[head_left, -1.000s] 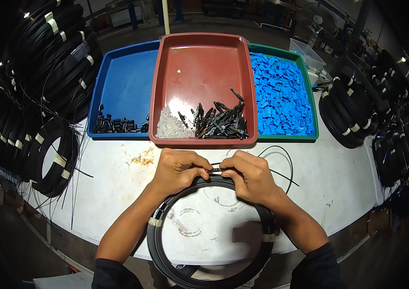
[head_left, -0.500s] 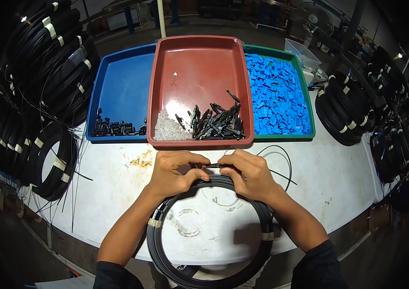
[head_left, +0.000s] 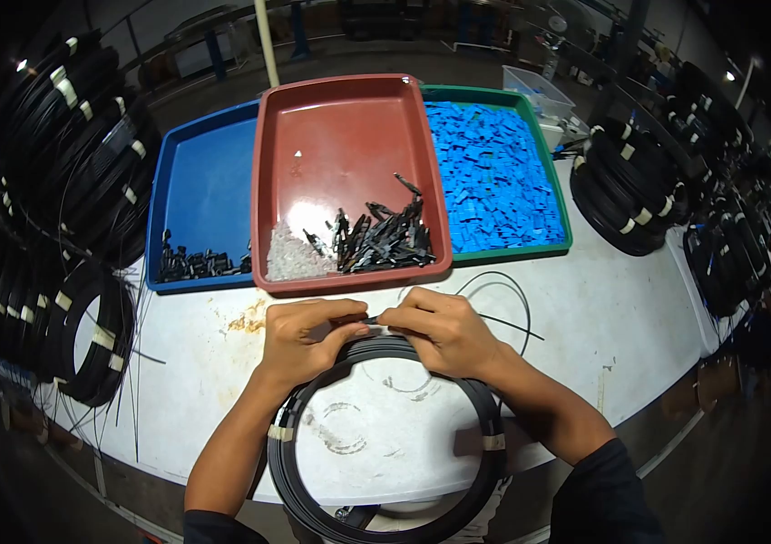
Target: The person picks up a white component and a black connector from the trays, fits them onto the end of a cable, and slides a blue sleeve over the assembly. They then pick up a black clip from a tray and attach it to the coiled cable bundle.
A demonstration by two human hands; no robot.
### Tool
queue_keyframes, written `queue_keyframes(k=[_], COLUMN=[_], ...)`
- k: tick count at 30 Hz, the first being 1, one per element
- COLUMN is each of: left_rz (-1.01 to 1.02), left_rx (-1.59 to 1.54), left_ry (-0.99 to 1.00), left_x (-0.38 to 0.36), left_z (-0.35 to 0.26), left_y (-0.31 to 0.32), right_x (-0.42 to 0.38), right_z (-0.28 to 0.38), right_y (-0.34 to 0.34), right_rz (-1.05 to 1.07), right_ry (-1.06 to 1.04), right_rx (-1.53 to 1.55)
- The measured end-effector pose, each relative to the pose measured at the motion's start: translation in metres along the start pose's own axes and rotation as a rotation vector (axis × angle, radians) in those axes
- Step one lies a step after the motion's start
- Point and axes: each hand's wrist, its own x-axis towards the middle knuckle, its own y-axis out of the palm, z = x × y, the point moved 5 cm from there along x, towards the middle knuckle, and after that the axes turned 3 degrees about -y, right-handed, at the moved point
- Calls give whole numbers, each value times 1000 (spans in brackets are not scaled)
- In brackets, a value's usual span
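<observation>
l hand (head_left: 304,337) pinches a small dark part (head_left: 371,319) btwn thumb & index; r hand (head_left: 437,332) pinches it at the other end, fingertips near l's. part is at far side of taped blk cable coil (head_left: 376,348), which overhangs near edge of wht tbl (head_left: 626,317). red tray (head_left: 349,122) w/ blk pcs (head_left: 381,240) just beyond.

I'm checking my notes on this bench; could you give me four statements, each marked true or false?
1. The red tray stands between the blue tray and the green tray. True.
2. The green tray holds black pieces. False: it holds blue pieces.
3. The left hand pinches a small dark piece. True.
4. The left hand is in the blue tray. False: it's at the far side of the black coil.
</observation>
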Motion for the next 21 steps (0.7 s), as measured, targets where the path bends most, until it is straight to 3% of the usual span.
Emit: queue_keyframes(k=[2, 11, 14, 21], left_rz=[20, 1, -6, 69], left_rx=[-15, 68, 76, 132], left_ry=[-60, 12, -54, 15], left_x=[-2, 1, 1, 3], left_z=[7, 5, 7, 0], left_y=[0, -1, 1, 1], right_x=[1, -5, -6, -7], right_z=[0, -7, -3, -3], right_y=[0, -3, 1, 3], right_rz=[-4, -110, -74, -12], right_ry=[18, 39, -31, -83], right_rx=[5, -80, -137, -127])
